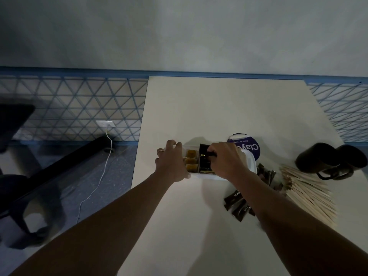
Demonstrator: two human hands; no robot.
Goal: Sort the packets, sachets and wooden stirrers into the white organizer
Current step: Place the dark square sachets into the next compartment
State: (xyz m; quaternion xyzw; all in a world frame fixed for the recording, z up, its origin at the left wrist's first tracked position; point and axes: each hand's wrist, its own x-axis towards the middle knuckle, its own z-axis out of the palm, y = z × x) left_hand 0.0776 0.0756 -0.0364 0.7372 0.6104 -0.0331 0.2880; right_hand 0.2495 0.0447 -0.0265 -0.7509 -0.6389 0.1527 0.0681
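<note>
white table (219, 108) against a grey wall — left hand (172, 162) grips the white organizer (251, 165)'s edge, right hand (225, 160) pinches black packets (205, 156) over it; stirrers (310, 194) lie nearby.

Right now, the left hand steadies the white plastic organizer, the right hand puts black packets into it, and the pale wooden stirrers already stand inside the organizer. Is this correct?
Not quite. The head view shows the pale wooden stirrers lying in a pile on the white table, right of the white plastic organizer. The rest holds: left hand steadies it, right hand puts black packets in.
</note>
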